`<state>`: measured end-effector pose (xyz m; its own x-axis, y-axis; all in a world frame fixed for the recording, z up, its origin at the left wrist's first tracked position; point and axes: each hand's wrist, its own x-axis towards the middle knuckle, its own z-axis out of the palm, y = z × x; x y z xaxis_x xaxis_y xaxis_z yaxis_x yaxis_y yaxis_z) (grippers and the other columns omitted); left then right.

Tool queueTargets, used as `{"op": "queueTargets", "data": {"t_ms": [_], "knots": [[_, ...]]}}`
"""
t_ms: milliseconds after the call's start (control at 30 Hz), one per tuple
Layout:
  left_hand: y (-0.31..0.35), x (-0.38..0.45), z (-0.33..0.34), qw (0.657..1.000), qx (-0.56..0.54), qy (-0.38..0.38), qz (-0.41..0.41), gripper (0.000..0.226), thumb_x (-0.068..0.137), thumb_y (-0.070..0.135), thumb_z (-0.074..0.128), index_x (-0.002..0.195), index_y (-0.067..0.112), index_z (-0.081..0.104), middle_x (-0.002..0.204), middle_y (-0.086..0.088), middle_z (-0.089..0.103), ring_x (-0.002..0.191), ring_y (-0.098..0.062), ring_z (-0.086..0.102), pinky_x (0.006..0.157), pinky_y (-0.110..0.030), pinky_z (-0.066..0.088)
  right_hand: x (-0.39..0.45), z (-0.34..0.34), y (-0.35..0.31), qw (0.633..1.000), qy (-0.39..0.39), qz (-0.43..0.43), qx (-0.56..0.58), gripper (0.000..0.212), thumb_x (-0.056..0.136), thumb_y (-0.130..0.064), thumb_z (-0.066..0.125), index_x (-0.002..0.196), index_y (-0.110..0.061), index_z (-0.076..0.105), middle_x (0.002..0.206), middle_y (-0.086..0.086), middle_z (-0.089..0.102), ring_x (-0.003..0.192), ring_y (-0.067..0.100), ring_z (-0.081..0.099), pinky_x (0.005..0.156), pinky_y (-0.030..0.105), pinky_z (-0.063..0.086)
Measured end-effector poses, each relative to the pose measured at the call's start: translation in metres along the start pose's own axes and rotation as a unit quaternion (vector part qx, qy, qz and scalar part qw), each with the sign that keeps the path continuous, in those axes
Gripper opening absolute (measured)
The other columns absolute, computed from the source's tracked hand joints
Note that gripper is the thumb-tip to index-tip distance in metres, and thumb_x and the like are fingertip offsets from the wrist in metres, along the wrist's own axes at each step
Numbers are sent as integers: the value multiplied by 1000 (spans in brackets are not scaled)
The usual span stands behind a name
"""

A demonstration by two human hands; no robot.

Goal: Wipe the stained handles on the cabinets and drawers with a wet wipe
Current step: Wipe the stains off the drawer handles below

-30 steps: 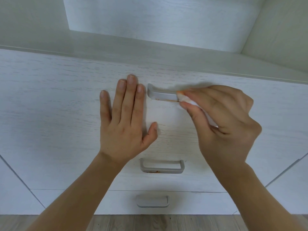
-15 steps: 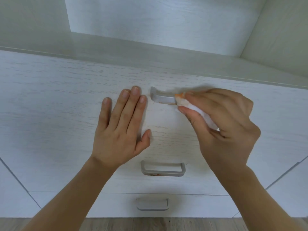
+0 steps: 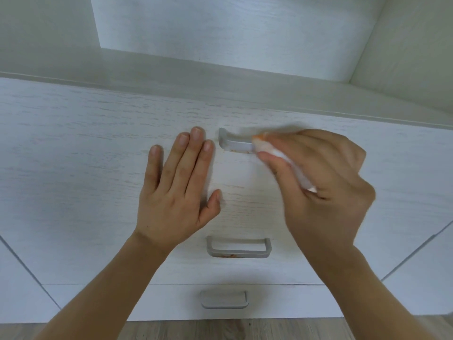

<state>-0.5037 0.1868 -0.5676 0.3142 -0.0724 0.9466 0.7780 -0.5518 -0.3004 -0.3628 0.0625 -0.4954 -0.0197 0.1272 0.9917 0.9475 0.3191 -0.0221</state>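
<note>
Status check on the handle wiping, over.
Left hand flat on drawer front, open. Right hand pinching wet wipe against top handle. Orange stains remain there and on middle handle. Nothing in the way.

top handle (image 3: 235, 144): grey, orange-stained | wet wipe (image 3: 263, 143): white, touching it
</note>
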Motion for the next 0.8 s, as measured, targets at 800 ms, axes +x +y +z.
{"op": "queueTargets", "data": {"t_ms": [800], "knots": [[-12, -4, 6, 999, 28, 30, 33, 60, 95, 34, 30, 148, 5, 27, 158, -14, 9, 146, -25, 12, 117, -46, 14, -2, 7, -3, 999, -7, -33, -30, 8, 89, -16, 70, 96, -17, 72, 96, -13, 64, 94, 10, 60, 80, 41, 42]]}}
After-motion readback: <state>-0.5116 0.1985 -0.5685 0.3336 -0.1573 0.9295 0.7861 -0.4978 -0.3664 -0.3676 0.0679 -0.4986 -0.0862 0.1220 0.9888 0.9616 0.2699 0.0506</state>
